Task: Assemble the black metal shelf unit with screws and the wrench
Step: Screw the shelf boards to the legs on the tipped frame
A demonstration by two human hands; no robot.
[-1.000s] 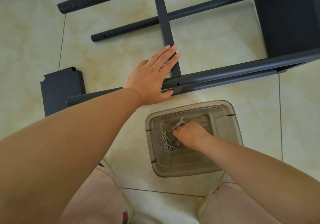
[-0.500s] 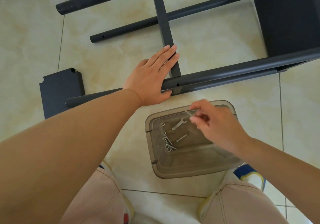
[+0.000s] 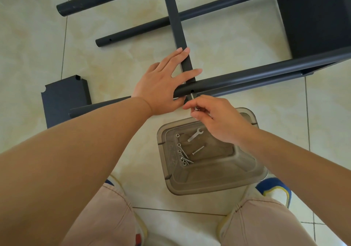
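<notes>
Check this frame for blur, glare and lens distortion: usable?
Head view: sharp overall, screw and wrench legible; even daylight, soft shadows, mild sheen on tiles; wide-angle bending bows the arms at the edges; right hand slightly soft.

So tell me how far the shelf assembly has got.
Done: the black square shelf panel already sits between the tubes. In hand: the right hand pinches a silver screw at the black tube's hole; the left hand presses the frame. Left: the silver wrench, spare screws, loose corner panel.
</notes>
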